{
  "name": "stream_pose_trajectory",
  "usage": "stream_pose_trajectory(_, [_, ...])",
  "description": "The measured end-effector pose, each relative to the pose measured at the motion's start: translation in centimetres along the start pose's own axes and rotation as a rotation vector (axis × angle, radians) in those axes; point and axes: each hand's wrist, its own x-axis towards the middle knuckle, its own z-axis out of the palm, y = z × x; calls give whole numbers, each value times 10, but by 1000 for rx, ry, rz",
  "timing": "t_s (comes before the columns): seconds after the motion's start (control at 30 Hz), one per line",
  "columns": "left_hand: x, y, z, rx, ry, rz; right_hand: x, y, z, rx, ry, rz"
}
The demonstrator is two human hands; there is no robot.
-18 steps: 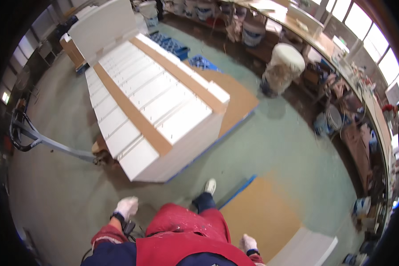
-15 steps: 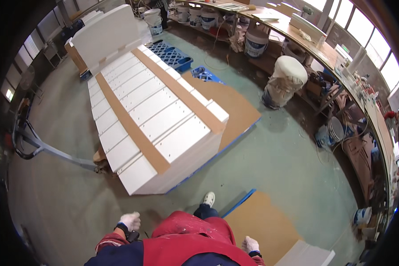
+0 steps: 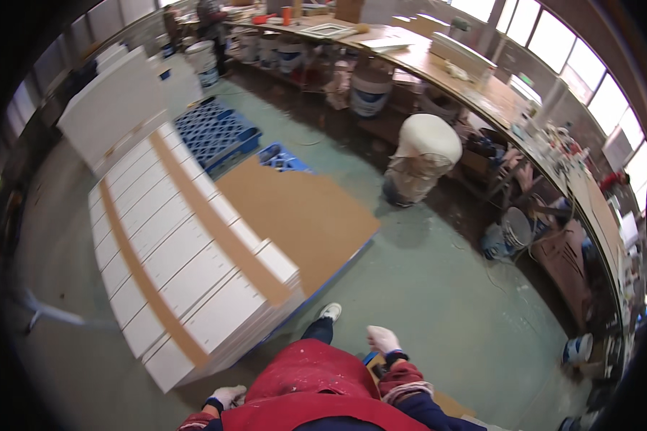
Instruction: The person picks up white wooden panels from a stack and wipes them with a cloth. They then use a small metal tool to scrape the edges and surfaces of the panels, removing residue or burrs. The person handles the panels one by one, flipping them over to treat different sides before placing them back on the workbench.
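Observation:
My right hand (image 3: 383,340), in a white glove, swings out in front of my red apron with its fingers curled into a loose fist around nothing. Low beside my apron, my left hand (image 3: 228,396) is gloved too, its fingers folded and nothing visible in them. Neither hand touches anything around it. Ahead on the left stands a long stack of white panels (image 3: 194,244) with rows of small holes, crossed lengthwise by two brown cardboard strips (image 3: 212,237). The stack's near end is closest to my left hand.
Brown board (image 3: 302,215) on a blue pallet lies beside the stack. A plastic-wrapped stool (image 3: 424,154) stands on the green floor. A cluttered workbench (image 3: 474,93) curves along the right, with buckets (image 3: 370,92) beneath. A person (image 3: 212,29) stands far back. A pallet-truck handle (image 3: 50,311) is at left.
My view has turned right and moved forward, so the stack sits further left. My right hand has swung up and forward; my left hand has dropped back toward my apron.

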Motion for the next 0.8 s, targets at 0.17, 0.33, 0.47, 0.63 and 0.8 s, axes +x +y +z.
stream_pose_trajectory(0.17, [49, 137, 63, 941, -71, 1159, 33, -42, -16, -421, -240, -208])
stream_pose_trajectory(0.33, [140, 233, 155, 1058, -15, 615, 34, -110, -151, -366, 22, 34])
stream_pose_trajectory(0.47, [131, 323, 180, 1346, -23, 643, 47, -112, -267, 374, 427, 99])
stream_pose_trajectory(0.63, [87, 455, 231, 1466, 46, 769, 93, -63, -326, 231, 443, 324])
stream_pose_trajectory(0.8, [14, 557, 358, 723, -103, 1025, 215, 124, -462, -1013, -65, 188])
